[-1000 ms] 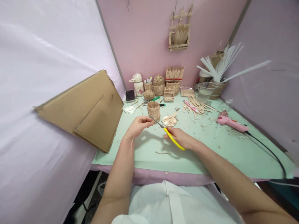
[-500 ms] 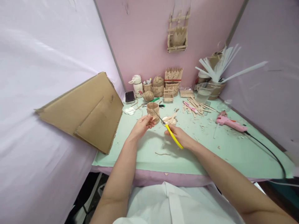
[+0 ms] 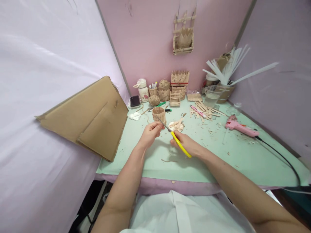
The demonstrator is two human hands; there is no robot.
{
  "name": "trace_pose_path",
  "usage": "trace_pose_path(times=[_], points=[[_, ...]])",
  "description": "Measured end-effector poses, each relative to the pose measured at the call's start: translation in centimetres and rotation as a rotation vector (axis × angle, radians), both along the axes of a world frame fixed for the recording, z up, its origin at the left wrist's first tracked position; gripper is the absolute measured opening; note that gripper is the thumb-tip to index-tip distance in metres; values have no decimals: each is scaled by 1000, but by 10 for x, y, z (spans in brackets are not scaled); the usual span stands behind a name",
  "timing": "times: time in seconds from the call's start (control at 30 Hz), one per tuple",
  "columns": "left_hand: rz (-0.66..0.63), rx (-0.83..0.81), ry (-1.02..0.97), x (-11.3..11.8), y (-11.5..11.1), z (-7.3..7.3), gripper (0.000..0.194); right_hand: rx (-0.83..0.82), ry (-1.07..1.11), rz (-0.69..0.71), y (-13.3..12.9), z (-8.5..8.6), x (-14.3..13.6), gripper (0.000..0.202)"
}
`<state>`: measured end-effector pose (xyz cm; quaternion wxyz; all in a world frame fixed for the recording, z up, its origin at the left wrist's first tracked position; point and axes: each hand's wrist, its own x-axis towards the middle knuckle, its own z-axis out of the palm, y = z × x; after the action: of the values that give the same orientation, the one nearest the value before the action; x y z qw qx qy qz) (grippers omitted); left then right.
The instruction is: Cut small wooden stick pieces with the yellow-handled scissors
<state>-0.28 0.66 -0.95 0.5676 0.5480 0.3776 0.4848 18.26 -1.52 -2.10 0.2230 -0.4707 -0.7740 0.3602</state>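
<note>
My right hand point(image 3: 183, 142) is closed round the yellow handles of a pair of scissors point(image 3: 179, 144). Their dark blades point up and left, reaching the fingertips of my left hand point(image 3: 153, 131). Those fingers are pinched on a small piece of wooden stick, mostly hidden by the fingers and blades. Just behind stands a round cup made of wooden sticks point(image 3: 158, 112), its lower part covered by my hand. A white round lid point(image 3: 172, 126) carrying several stick pieces lies behind my right hand.
A pink glue gun point(image 3: 241, 128) with a black cord lies at the right. Loose sticks point(image 3: 200, 108) and a pink cutter point(image 3: 198, 111) lie further back. Twine balls point(image 3: 154, 100), a bottle point(image 3: 143, 90) and stick-built holders line the back. A cardboard sheet point(image 3: 85, 116) leans at the left.
My left hand has turned, its fingers now pinched closer together. The small stick piece shows less than before. The scissors still reach to the left fingertips.
</note>
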Motion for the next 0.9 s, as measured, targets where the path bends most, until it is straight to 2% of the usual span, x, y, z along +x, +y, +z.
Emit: trace_pose_path(times=[0.2, 0.5, 0.73, 0.9], points=[[-40, -47, 29, -5, 0, 1, 33, -60, 12, 42, 2, -2, 6, 25], [-191, -100, 115, -13, 0, 3, 32, -150, -6, 73, -10, 7, 18, 23], [-145, -135, 65, -7, -1, 2, 35, -167, 99, 74, -5, 4, 24, 35], [-116, -118, 14, -8, 0, 5, 36, -65, 69, 39, 1, 4, 16, 35]])
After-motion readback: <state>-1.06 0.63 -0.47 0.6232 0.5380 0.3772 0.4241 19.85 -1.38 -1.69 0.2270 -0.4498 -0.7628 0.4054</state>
